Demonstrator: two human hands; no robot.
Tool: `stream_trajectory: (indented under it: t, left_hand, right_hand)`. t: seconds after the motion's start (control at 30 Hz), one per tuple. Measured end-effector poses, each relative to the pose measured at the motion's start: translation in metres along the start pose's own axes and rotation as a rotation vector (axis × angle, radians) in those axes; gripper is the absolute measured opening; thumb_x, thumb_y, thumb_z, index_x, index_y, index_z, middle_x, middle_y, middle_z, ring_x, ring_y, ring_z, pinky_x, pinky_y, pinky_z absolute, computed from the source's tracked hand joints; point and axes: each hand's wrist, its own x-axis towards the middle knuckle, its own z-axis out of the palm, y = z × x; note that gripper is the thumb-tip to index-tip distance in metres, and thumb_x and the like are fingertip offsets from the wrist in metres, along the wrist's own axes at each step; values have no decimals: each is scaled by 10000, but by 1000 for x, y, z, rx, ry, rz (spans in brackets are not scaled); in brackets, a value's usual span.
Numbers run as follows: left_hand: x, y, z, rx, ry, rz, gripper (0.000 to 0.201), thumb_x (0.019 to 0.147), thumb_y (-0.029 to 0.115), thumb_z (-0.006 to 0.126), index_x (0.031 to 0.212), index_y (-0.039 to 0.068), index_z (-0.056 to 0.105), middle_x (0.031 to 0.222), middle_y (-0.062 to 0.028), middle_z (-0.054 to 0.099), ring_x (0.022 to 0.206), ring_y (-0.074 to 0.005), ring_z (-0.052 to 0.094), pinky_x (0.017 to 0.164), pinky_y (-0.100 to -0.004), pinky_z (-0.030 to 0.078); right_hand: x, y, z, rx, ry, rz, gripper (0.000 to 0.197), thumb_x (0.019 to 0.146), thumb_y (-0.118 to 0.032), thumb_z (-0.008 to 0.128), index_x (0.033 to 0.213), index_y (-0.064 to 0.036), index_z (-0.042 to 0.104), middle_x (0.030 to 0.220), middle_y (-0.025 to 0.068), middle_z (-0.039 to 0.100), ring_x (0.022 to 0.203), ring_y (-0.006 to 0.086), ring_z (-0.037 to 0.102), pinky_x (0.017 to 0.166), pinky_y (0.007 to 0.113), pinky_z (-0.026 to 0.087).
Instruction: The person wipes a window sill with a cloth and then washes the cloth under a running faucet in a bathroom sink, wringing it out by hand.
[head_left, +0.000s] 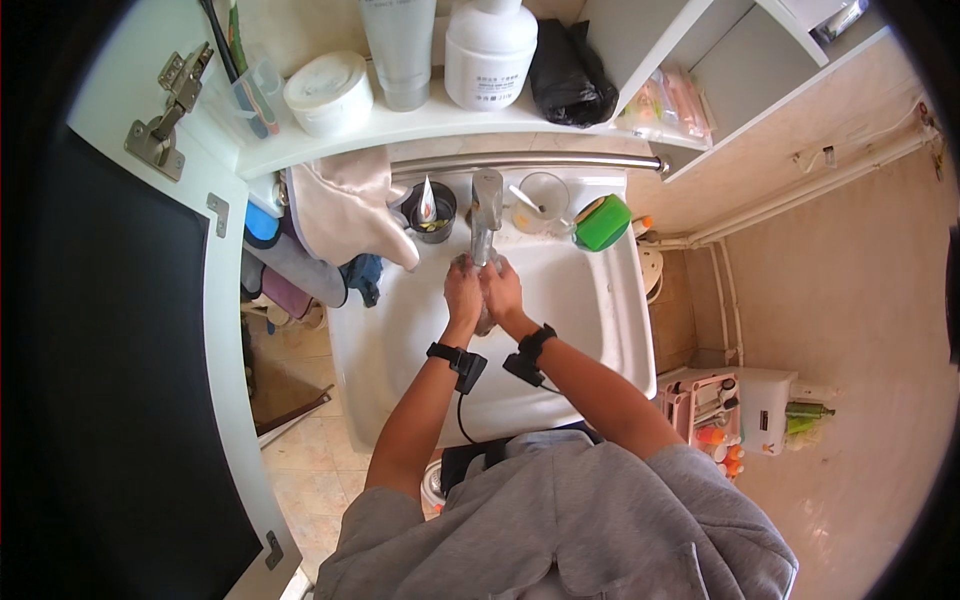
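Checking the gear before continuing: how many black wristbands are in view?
2: the left band, on the wrist of the left hand, and the right band, on that of the right hand.

Left grip (462,291) beside right grip (504,290), forearms (598,394) extended, converging

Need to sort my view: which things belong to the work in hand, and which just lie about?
Likely in use: left hand, right hand, tap, washbasin. What's between the hands is unclear.

Apparently lying about: clear mug, black cup, pale cloth, white tub.
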Motion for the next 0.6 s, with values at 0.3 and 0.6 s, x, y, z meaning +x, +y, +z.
stream_trajectory:
  t: [0.3,0.6]
  left_hand:
    - [-48,71,-18,-111,-91,-137,864,927,540,586,1492,3,215,1373,-187,480,1177,-323,548,928,-368,485]
    - [-43,49,-29,-92,14,-14,431,939,359,570,1172,-2,548,1079,-242,633,982,-389,626,772,-431,507]
  right_hand:
    - [41,11,-9,233,81,-215,323,946,-135,457,1248,-32,503,1069,142,673,933,222,643,818,350,517]
    - [-19,-10,17,521,-72,-189,329,943,-186,569,1226,-58,460,1064,75,597,935,156,576,816,289,486]
